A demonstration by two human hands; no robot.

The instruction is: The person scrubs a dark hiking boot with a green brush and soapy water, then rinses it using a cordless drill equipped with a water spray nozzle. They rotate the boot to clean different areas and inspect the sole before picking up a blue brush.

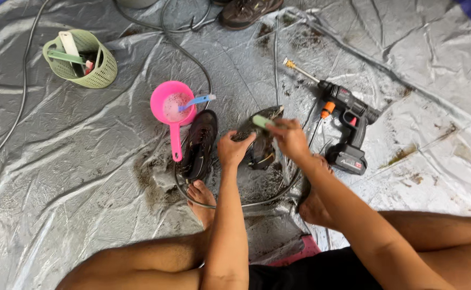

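Now, left hand [231,150]: gripping muddy shoe [259,140]
Right hand [289,137]: closed around green brush [262,121], on shoe

Not much here honestly: no packages, signs or screens anywhere. Only label-ish thing is a small red-and-white badge on the black battery base of the cordless spray gun [348,134], lying on the grey tarp [58,177] to the right.
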